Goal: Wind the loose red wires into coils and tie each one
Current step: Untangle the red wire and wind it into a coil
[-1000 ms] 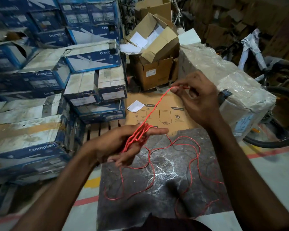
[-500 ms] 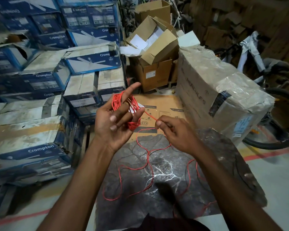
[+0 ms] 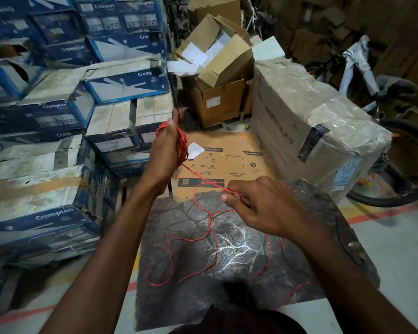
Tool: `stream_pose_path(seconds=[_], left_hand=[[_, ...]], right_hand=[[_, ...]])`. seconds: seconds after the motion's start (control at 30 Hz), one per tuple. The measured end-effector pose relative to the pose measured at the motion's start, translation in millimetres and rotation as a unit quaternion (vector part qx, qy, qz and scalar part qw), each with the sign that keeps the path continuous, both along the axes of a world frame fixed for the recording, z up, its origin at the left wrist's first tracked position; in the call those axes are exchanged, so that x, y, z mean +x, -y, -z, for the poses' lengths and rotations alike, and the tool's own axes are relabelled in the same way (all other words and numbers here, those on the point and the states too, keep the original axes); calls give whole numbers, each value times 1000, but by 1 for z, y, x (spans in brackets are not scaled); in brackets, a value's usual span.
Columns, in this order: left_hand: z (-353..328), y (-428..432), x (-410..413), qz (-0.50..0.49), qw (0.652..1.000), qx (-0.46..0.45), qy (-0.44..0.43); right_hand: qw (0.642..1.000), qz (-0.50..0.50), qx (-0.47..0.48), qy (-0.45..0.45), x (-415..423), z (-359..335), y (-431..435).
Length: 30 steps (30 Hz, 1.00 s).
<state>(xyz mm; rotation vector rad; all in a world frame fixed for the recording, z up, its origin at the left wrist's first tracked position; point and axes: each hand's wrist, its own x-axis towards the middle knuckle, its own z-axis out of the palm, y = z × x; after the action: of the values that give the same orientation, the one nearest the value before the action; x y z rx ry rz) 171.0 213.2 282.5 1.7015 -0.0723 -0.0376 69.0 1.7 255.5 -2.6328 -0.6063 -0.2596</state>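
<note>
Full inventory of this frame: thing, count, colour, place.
red wire coil: 1, red, wound around left hand
loose red wire: 1 strand, red, running from coil through right hand onto mat
mat: 1, dark grey, on floor
flat carton: 1, brown, beyond mat
blue cartons: many, blue and white, stacked left
open carton: 1, brown, centre back
wrapped box: 1, brown under plastic, right
bicycle: 1, partly seen, far right
left hand: raised, holding coil
right hand: pinching strand

Left hand [image 3: 164,150] raised, fingers closed around coil of red wire [image 3: 182,145]; right hand [image 3: 263,208] lower, pinching the wire's strand.
</note>
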Motion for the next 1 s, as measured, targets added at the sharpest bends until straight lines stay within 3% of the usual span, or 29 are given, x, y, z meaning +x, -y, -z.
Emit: stream_pose_path(seconds=[0.07,0.1,0.27,0.4,0.47,0.57,0.67,0.77,0.83,0.87,1.0], left_hand=[[1,-3,-3,20,980,190,56],[3,-3,-6,47,968,238,65],[14,0,-25,152,914,372,62],[4,-9,-36,213,904,368,47],[-1,-12,-43,277,913,298,-24],[-2,-19,-48,384,904,55,-181],[2,-30,-52,463,826,-180,-268],[-1,-36,-60,495,709,-415,-283],[-3,-37,-63,485,661,-515,-249],[-4,-36,-62,472,651,-550,-226],[-8,-34,-50,388,650,-632,-166]], right_hand=[[1000,-2,-4,10,-2,-9,6],[1000,-3,-3,16,-2,-14,9],[997,-11,74,29,9,-35,16],[959,-46,275,-41,34,-33,21],[925,-50,368,-82,46,-26,20],[835,-57,510,-201,66,-7,15],[692,-114,628,-337,84,13,11],[614,-173,647,-417,91,28,9],[604,-181,631,-452,90,36,7],[618,-176,614,-458,90,39,5],[767,-113,463,-429,81,43,-1]])
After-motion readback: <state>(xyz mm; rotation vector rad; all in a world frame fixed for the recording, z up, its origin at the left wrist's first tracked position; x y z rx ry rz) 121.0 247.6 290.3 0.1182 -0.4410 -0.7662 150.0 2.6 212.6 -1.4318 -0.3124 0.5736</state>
